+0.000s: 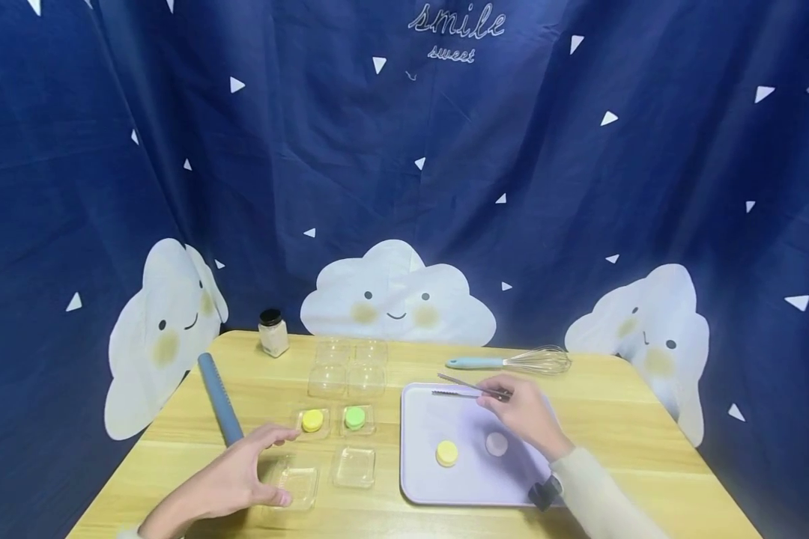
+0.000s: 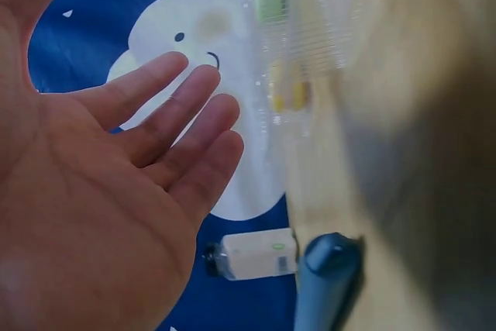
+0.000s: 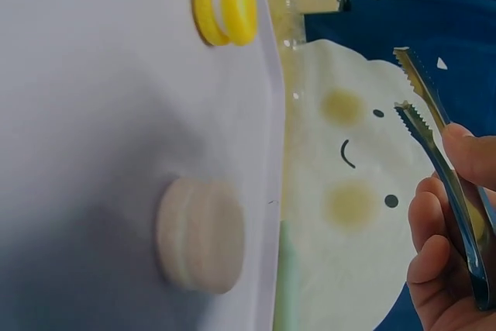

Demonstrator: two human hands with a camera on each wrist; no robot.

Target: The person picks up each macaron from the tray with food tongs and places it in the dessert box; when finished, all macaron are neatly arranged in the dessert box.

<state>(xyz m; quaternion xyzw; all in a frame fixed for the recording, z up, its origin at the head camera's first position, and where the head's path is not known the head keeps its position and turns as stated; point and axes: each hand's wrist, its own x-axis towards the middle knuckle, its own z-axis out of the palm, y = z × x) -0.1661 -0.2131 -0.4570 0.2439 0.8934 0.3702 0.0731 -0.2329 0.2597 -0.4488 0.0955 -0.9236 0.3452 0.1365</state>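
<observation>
My right hand (image 1: 522, 415) holds slim metal tongs (image 3: 442, 167) with serrated tips, their two arms apart and nothing between them. They are above the far part of a lilac tray (image 1: 418, 486). On that tray sit a yellow macaron (image 1: 447, 454) and a pale pinkish macaron (image 1: 496, 444). At the left, my left hand (image 1: 236, 475) spreads thumb and fingers around the side of a bare clear plastic holder (image 1: 301, 486), palm empty in the left wrist view. Behind it, a second yellow macaron (image 1: 312, 420) and a green macaron (image 1: 355, 418) sit in separate clear holders.
Another bare clear holder (image 1: 353, 468) lies beside the lilac tray. Clear domed covers (image 1: 347, 368) stand farther back. A whisk (image 1: 508, 362) lies behind the tray. At the left are a long blue rod (image 1: 219, 397) and a black-lidded jar (image 1: 273, 335). Dark blue curtain surrounds the wooden table.
</observation>
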